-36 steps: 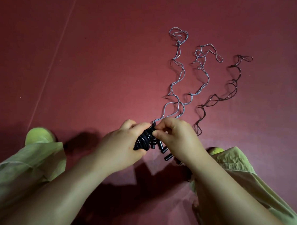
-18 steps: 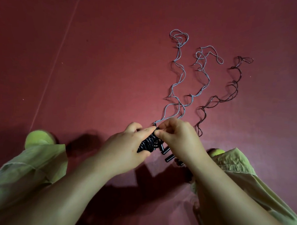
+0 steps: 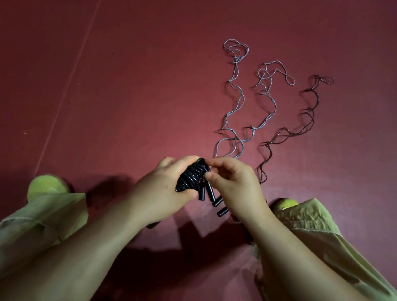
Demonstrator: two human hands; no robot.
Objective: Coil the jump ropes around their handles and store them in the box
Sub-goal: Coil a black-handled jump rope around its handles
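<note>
Left hand [image 3: 166, 190]: fingers curled round the black coiled bundle [image 3: 190, 178], holding it near centre, above the red floor [image 3: 128, 79].
Right hand [image 3: 231, 186]: thumb and fingertips pinch the rope end at the bundle's right edge.
Bundle axis: runs near-left to far-right.
Loose ropes: two grey ropes [image 3: 235, 102] and a dark rope [image 3: 308, 112] trail far-right, nearer the right hand.
Loose handles [image 3: 210, 195]: lie just near of the bundle.
Box: not visible.

We see both bare forearms reaching forward and converging, our left hand [image 3: 161, 189] curled with fingers and thumb wrapped round a black coiled rope bundle [image 3: 191, 178], our right hand [image 3: 233, 186] pinching thumb and forefinger at its top edge.
</note>
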